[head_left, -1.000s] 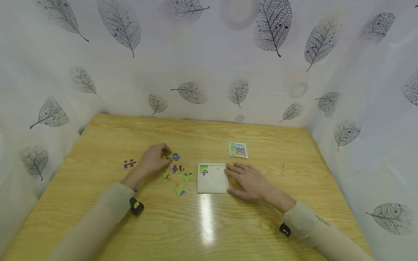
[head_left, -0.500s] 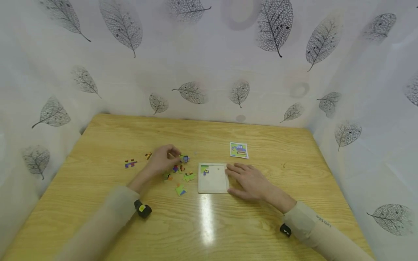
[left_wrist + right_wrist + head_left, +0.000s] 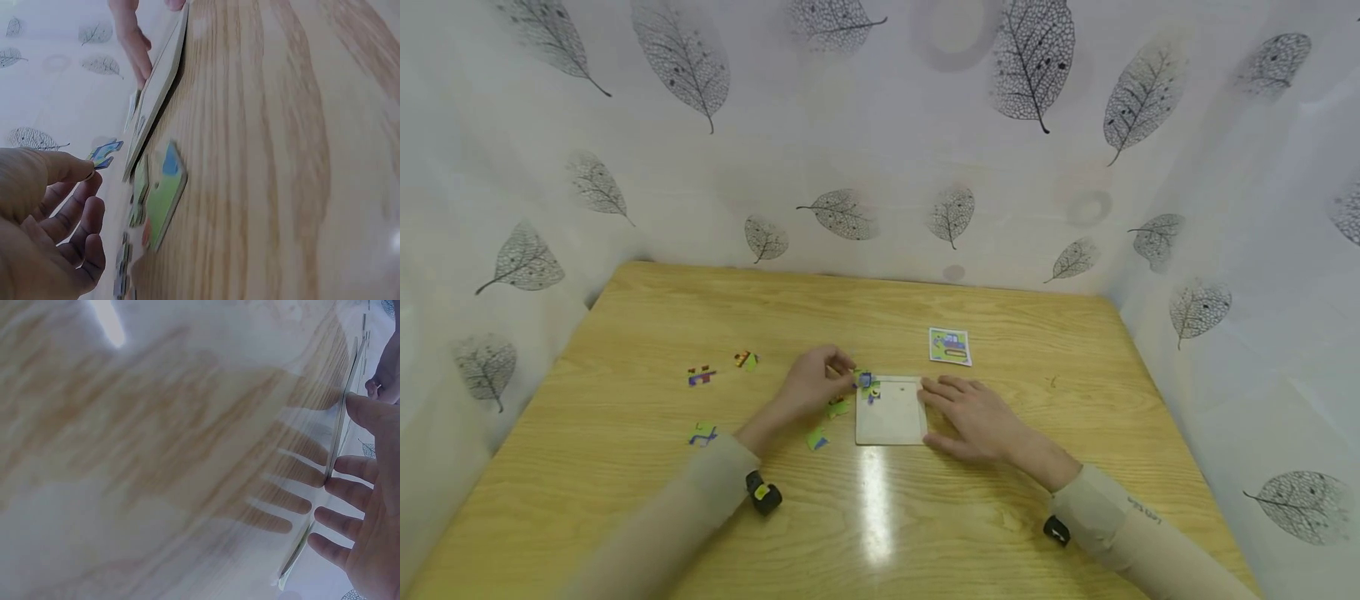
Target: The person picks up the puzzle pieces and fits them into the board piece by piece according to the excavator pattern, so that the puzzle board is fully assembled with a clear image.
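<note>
Between thumb and fingertips, my left hand (image 3: 814,382) pinches a blue and green jigsaw piece (image 3: 105,154). In the head view that piece is over the top left corner of a pale square puzzle tray (image 3: 891,423). One small green puzzle piece (image 3: 871,392) lies in the tray's upper left corner. My right hand (image 3: 973,417) rests along the tray's right edge, fingers extended and spread. Left of the tray, a green and blue piece (image 3: 817,438) lies on the table, and another green piece (image 3: 838,407) is partly hidden behind my left hand.
A picture card (image 3: 950,346) lies behind the tray. Farther left are a purple and red piece (image 3: 702,376), an orange and green piece (image 3: 747,359) and a green piece with a blue line (image 3: 703,434). Leaf-printed curtains (image 3: 880,167) surround the wooden table (image 3: 970,533).
My left hand has carried the blue and green piece rightward from the loose pieces to the tray's upper left corner. The right hand stays at the tray's edge.
</note>
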Demonstrator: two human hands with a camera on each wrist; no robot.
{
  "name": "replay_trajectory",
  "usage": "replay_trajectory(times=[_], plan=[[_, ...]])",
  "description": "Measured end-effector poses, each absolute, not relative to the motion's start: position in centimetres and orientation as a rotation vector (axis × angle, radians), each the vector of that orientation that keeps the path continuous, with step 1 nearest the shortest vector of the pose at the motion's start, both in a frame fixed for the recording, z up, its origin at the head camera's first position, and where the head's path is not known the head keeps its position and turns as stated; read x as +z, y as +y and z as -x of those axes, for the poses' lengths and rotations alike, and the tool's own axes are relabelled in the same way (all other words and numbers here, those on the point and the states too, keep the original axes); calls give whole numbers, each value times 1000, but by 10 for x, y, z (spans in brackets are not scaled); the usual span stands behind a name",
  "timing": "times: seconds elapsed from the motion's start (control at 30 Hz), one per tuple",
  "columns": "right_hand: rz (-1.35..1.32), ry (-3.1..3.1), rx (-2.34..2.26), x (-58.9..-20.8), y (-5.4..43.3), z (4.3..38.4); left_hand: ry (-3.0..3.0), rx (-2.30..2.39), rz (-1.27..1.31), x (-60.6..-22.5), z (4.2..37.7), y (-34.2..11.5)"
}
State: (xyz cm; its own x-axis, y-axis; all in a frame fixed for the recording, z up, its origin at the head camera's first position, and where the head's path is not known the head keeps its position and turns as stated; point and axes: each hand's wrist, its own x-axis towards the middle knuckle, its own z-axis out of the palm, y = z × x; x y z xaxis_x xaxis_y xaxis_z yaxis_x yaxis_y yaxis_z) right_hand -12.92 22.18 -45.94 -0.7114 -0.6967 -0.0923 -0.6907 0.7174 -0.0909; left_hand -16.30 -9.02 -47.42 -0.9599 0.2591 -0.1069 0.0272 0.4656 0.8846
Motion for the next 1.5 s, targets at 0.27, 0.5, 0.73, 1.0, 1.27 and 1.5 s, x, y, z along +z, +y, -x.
replay_trajectory(times=[0.27, 0.5, 0.73, 1.0, 1.27, 1.5], plan=[[1103, 2797, -87, -458, 222, 127, 2518, 1467, -226, -473, 160, -68], [1104, 2798, -81, -459, 222, 128, 2567, 1422, -253, -475, 158, -55], [1104, 2796, -85, -461, 222, 129, 2635, 1359, -296, -474, 156, -47], [1109, 2799, -88, -462, 223, 130, 2689, 1285, -303, -474, 156, -46], [1111, 2798, -89, -461, 223, 129, 2723, 1198, -333, -475, 158, -44], [1098, 2788, -97, -459, 222, 129, 2747, 1121, -381, -472, 157, -43]])
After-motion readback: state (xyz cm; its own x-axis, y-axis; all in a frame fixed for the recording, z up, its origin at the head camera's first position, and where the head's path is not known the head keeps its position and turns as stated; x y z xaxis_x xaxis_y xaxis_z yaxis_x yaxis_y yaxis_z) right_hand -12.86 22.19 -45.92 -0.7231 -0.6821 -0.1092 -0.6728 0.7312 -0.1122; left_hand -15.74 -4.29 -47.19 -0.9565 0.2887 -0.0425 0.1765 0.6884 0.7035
